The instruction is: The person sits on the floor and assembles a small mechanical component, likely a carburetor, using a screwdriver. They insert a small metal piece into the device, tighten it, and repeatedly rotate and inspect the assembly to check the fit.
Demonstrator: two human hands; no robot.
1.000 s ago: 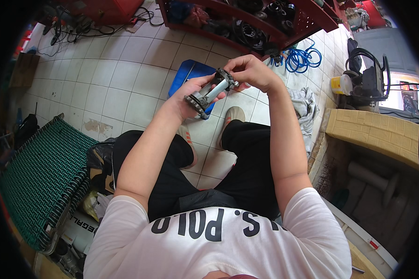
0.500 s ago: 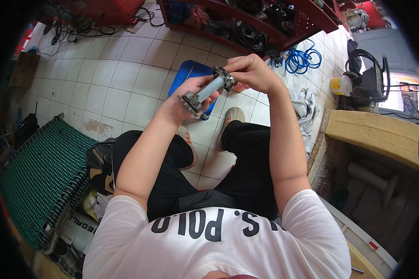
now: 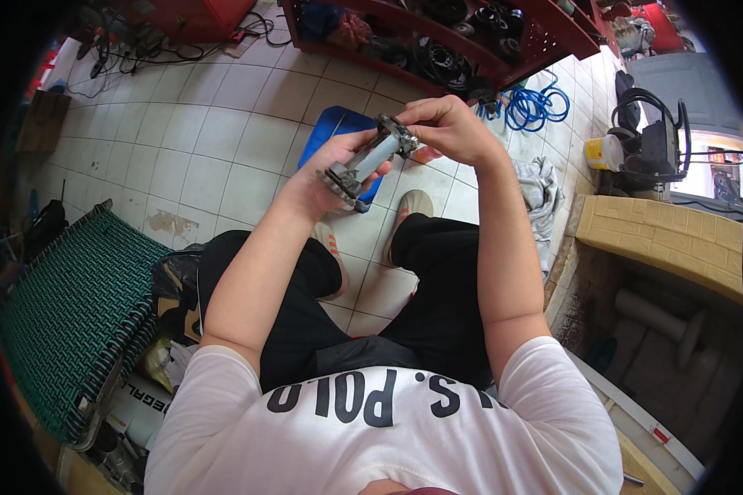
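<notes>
My left hand [image 3: 328, 165] is wrapped round a grey metal cylinder with wide flanged ends [image 3: 373, 160], out in front of my knees. The part lies tilted, its far end up and to the right. At that far flange, the thumb and fingers of my right hand [image 3: 452, 130] are pinched together on the edge. Whether they hold a smaller piece there is hidden. Below the hands, a blue plastic thing with a flat top [image 3: 319, 142] rests on the floor, partly covered by them. A small reddish object [image 3: 426, 154] shows under my right hand.
A red metal rack [image 3: 545, 58] with dark round parts stands ahead. Coiled blue hose [image 3: 538, 107] and a grey cloth [image 3: 538, 194] lie to the right, near a yellow-and-white bucket [image 3: 604, 153]. A green woven seat [image 3: 87, 305] is at my left.
The metal cylinder has turned slightly in my hands, so its flanges show at a different angle. Both hands stay in nearly the same place.
</notes>
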